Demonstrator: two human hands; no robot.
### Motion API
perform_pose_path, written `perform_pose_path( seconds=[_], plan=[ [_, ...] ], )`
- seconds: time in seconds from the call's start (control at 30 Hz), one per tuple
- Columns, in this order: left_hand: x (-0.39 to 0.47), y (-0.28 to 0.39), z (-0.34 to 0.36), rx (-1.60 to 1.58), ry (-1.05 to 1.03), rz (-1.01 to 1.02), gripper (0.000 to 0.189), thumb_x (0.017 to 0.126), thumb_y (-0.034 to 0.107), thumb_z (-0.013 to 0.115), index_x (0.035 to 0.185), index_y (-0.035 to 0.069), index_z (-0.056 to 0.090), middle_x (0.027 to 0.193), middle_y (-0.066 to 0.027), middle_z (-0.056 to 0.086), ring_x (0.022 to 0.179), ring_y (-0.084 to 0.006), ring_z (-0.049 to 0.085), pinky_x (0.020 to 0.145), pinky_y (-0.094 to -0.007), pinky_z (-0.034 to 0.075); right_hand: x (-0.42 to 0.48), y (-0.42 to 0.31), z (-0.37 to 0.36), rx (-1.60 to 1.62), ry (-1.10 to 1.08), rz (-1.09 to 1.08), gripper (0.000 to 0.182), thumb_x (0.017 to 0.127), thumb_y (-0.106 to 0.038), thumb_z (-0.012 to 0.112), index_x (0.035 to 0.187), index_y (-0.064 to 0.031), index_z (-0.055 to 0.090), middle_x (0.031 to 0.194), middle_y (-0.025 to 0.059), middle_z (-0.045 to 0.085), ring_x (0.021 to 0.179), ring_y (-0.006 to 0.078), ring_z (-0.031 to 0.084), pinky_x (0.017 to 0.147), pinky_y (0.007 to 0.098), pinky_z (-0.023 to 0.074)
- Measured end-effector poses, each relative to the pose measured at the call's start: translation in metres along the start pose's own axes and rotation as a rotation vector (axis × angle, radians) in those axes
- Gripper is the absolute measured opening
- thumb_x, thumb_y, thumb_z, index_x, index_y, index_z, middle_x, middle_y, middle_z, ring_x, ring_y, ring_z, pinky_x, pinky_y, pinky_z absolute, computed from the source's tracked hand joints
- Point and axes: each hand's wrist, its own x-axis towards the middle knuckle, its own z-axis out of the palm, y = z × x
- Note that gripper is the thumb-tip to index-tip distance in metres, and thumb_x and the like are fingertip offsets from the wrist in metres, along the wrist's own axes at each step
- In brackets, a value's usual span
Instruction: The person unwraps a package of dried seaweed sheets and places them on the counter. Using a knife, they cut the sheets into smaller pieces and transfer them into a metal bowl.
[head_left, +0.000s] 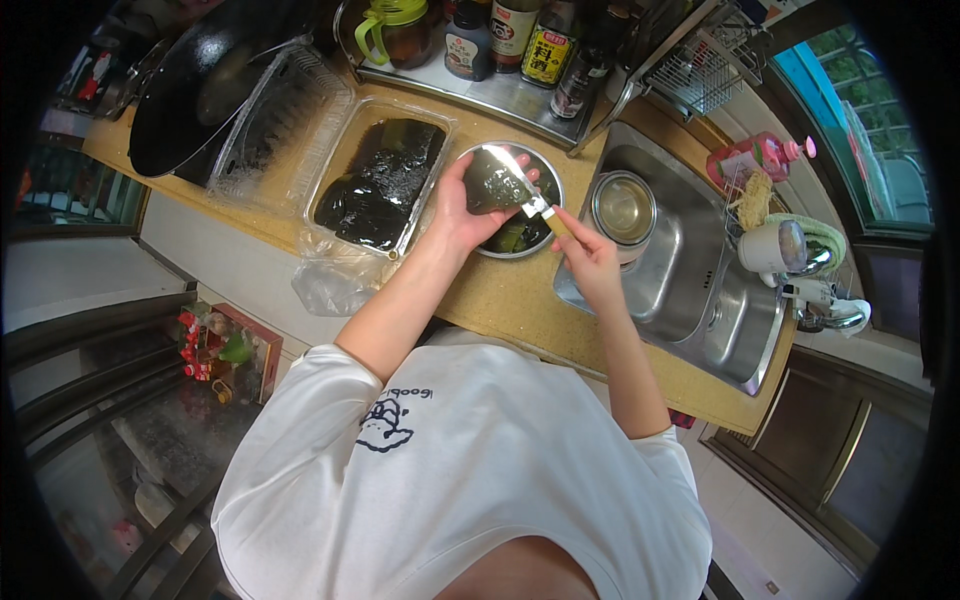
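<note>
On the palm of my left hand (456, 210) rests a slab of dark green, glossy jelly (486, 187), held above a round metal bowl (561, 180). A kitchen knife (556, 222) with a yellowish handle is gripped in my right hand (592, 259). Its bright blade lies over the slab; whether it has cut in cannot be told. Dark jelly pieces (511, 240) show in the bowl below. Left of the bowl, a clear plastic tray (309, 204) holds more dark jelly (375, 187) in liquid.
An empty-looking clear plastic lid (262, 135) and a black wok (180, 97) are at the left. Crumpled plastic film (330, 285) hangs at the counter's front edge. Bottles (551, 52) stand on a rack behind. Right of the bowl, a steel sink (679, 277) holds a round container (624, 208).
</note>
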Motion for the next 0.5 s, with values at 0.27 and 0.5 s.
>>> perform_pose_path(
  seconds=[0.27,0.5],
  plan=[
    [0.005,-0.004,-0.002,-0.014,0.002,0.031,0.046,0.097,0.039,0.026,0.116,0.004,0.048,0.119,-0.0199,0.053,0.11,-0.0386,0.051,0.098,-0.056,0.037,-0.003,0.007,0.005,-0.026,-0.049,0.029,0.038,0.088,-0.006,0.051,0.126,-0.0097,0.054,0.076,-0.0041,0.058,0.06,0.0004,0.041,0.054,0.0154,0.034],
    [0.008,-0.004,-0.007,-0.036,-0.003,0.046,0.044,0.097,0.041,0.028,0.106,0.006,0.052,0.102,-0.0179,0.057,0.097,-0.0346,0.056,0.093,-0.0537,0.042,-0.01,-0.007,0.009,-0.023,-0.14,0.152,0.041,0.087,-0.006,0.051,0.128,-0.0086,0.052,0.074,-0.0037,0.058,0.059,-0.0001,0.042,0.052,0.016,0.0347]
  ],
)
